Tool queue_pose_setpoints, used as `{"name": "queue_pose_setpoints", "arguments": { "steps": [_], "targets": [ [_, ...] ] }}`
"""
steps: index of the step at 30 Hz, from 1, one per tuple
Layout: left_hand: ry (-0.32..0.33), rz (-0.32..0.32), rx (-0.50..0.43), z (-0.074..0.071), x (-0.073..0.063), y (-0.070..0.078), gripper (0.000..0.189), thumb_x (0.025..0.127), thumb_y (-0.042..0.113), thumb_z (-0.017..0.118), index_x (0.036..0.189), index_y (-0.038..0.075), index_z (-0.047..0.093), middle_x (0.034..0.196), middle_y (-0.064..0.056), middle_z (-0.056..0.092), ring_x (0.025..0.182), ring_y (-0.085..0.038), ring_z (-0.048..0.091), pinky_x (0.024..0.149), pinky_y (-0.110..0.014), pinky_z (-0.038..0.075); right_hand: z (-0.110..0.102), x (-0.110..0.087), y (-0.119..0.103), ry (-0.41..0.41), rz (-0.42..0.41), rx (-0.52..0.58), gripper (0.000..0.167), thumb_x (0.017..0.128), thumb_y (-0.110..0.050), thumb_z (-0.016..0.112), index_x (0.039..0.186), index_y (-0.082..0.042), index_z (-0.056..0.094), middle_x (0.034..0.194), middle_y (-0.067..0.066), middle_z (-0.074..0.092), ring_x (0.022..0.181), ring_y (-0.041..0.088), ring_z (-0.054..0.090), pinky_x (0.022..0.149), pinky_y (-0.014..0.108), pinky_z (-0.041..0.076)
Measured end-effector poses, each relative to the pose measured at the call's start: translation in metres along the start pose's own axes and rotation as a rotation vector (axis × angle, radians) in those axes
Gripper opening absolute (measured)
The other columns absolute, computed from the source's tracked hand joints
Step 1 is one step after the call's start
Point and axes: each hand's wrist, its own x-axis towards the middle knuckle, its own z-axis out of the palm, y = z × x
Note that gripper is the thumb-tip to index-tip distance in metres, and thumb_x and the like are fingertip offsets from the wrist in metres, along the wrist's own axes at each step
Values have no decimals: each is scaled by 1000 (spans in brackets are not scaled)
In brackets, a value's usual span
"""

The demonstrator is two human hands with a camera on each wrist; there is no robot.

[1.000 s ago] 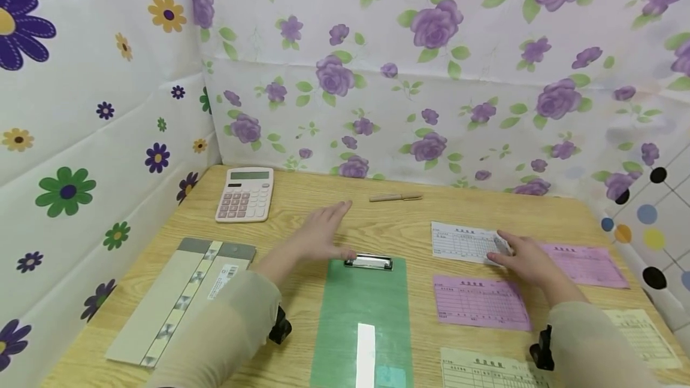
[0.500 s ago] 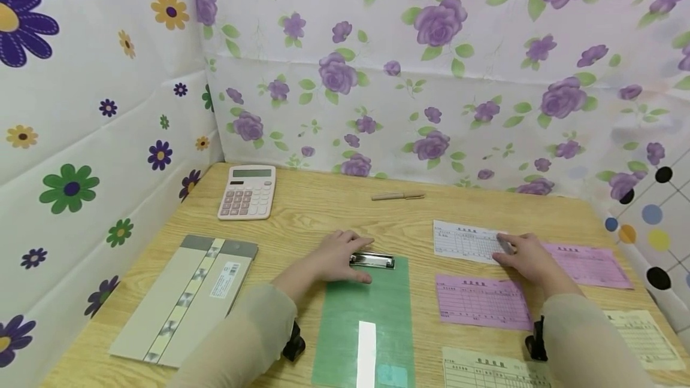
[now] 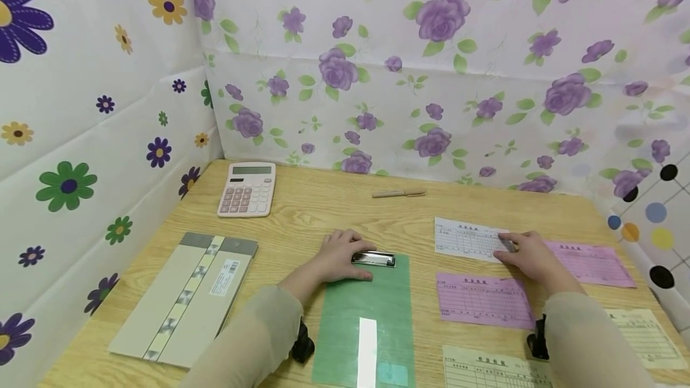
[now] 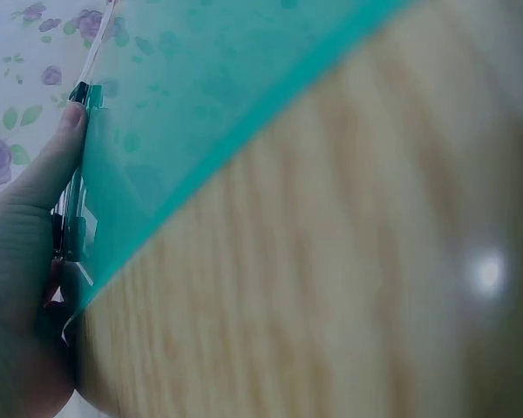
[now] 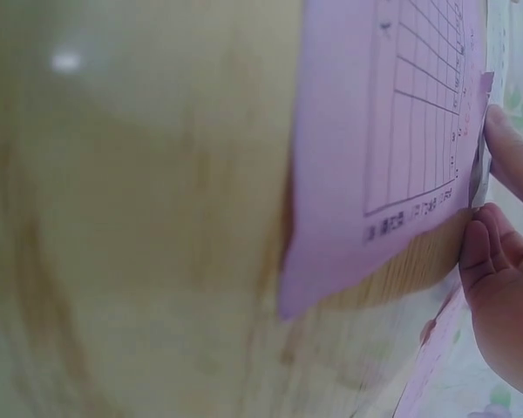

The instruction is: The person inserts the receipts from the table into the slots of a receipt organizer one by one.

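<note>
Clip [image 3: 375,258]: at the head of the clipboard [image 3: 345,316], toward the middle of the table [image 3: 323,208]. The left hand [image 3: 336,256] is gripping its left end, thumb and fingers curling to either side; squeezing force, cannot tell.

White slip [image 3: 466,238]: lying behind the near pink slip [image 3: 480,301]. The right hand [image 3: 533,254] is pinching its right end between thumb and fingers.

Hazards, as judged: a hard pull from that one end could be creasing the white slip; a low right sleeve [image 3: 571,316] could be dragging the near pink slip; the off-centre grip could be swivelling the clipboard.

Edges: calculator [image 3: 248,190] occupying the back left corner; folder [image 3: 183,298] lining the left edge; pen [image 3: 399,193] lying near the back edge; right pink slip [image 3: 593,265] lying toward the right edge.

Room: table surface is showing between clip and white slip, and from clip back to pen.
</note>
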Motion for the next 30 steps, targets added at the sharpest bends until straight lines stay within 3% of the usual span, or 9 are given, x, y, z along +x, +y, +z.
{"name": "queue_pose_setpoints", "arguments": {
  "steps": [10,17,24,30],
  "targets": [
    [-17,-13,27,1,1,-1,67,75,64,64,134,38,48,130,3,43,118,-21,34,95,-44,25,-3,0,-1,-3,14,16,72,87,-47,62,136,3,43,124,42,34,114,57,31,89,66,29],
    [-15,-9,40,2,3,-1,67,75,65,64,134,39,47,129,4,43,117,-20,34,94,-43,26,-4,-1,-3,0,2,-9,70,86,-45,64,133,4,46,119,40,45,111,54,41,88,62,34],
    [-18,-9,43,2,4,-1,68,74,66,63,135,39,47,129,4,42,117,-20,34,94,-42,26,-6,-4,-4,-31,105,113,73,86,-45,64,136,3,38,124,39,41,108,49,44,89,60,35],
    [-13,-11,38,2,3,-2,68,74,65,64,134,39,47,130,4,43,118,-21,35,93,-43,26,-6,-4,-4,16,128,174,65,90,-41,60,138,-1,38,123,33,42,103,42,45,84,55,38]
  ]
}}
